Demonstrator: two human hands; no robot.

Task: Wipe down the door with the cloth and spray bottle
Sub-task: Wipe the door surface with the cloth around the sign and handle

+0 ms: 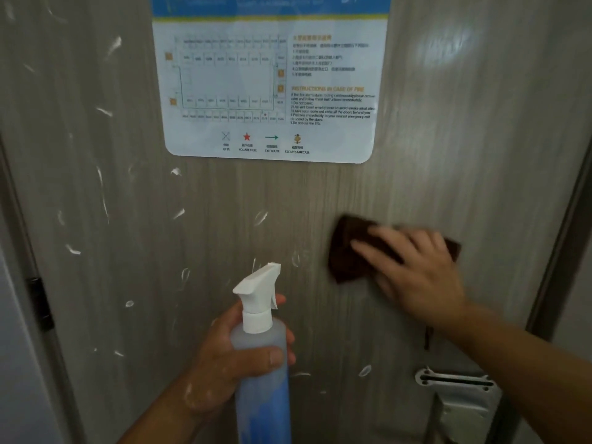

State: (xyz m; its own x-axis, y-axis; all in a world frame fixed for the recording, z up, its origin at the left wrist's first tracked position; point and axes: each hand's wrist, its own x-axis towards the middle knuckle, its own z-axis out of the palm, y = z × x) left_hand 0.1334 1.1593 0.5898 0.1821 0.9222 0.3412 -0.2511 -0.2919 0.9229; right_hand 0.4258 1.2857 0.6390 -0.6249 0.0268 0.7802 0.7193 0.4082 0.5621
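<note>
In the head view, the wiping step looks to be under way: the right hand (416,267) lies flat with fingers spread, pressing a dark brown cloth (349,251) against the door (224,203) at about three o'clock from the middle of the frame, and both hand and cloth are blurred, which suggests a sweeping stroke. The left hand (237,354) is wrapped closed around the neck and shoulder of the spray bottle (261,347) at about six o'clock, holding it upright and just clear of the door, its white nozzle tipped toward one o'clock; I cannot tell whether a finger rests on the trigger. White streaks and flecks (104,200) are scattered across the door from seven through eleven o'clock, while the patch around the cloth looks cleaner, so my guess is that the job is partly done and most of the left side remains. The next move probably calls for carrying the cloth across toward nine o'clock with steady pressure, and spraying again where the marks sit thick. A laminated fire-escape notice (269,81) is stuck on the door at twelve o'clock; the cloth would need to skirt or pass lightly over its edges. A metal lock plate (461,398) sits at five o'clock under the right forearm, and a dark hinge (40,302) shows on the frame at eight o'clock; both could snag the cloth.
</note>
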